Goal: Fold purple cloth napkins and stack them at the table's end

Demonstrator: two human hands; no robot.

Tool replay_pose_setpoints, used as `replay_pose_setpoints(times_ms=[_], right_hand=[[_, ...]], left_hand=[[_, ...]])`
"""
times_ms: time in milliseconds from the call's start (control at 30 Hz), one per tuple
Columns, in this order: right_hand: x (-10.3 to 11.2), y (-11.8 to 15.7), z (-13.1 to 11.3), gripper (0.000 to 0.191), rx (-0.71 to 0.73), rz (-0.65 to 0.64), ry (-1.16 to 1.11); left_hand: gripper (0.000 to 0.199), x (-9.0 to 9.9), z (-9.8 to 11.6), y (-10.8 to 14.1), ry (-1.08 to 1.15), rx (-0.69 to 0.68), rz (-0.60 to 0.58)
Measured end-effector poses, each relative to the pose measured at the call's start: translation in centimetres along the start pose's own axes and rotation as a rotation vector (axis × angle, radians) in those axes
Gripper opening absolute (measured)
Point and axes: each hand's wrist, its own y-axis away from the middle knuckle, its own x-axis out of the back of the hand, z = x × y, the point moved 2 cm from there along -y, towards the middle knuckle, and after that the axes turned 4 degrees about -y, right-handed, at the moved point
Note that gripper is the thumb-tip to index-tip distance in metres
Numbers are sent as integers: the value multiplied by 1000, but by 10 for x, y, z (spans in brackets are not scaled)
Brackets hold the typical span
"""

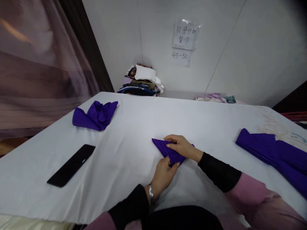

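Note:
A folded purple cloth [160,145], roughly triangular, lies on the white-covered table [134,127] in front of me. My left hand [164,174], with a silver bracelet at the wrist, grips the cloth's near corner between thumb and fingers. From the right, my right hand [179,147] rests over the upper part of the same cloth, its fingers bent and close together on the fabric. Part of the cloth is hidden beneath my hands.
A crumpled purple cloth [96,116] lies at the back left, and a black flat device [72,166] nearer on the left. More purple fabric [271,148] spreads at the right. Stacked clothes [141,81] stand by the wall beneath handwritten paper signs [183,38].

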Motion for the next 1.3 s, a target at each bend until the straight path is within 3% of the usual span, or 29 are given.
replay_pose_setpoints(times_ms=[167,400,600,767,933,1167,1300], right_hand=[[-4,-16,16,27,13,8,46],[-11,-36,32,26,-6,56,93],[-18,-48,44,25,10,86,135],[-21,-53,47,23,24,117,173],[-20,-54,49,23,22,137,171],[-20,-50,51,24,5,141,109],[-20,-46,53,24,1,153,2]], left_hand=[[20,2,1,-3,56,-6,-3],[16,18,7,0,-294,-57,45],[10,23,6,0,-230,-11,11],[7,25,6,1,-350,-71,28],[10,24,9,3,-483,-210,-47],[15,28,5,1,-512,-169,-35],[32,50,-10,-16,-412,-107,102]])
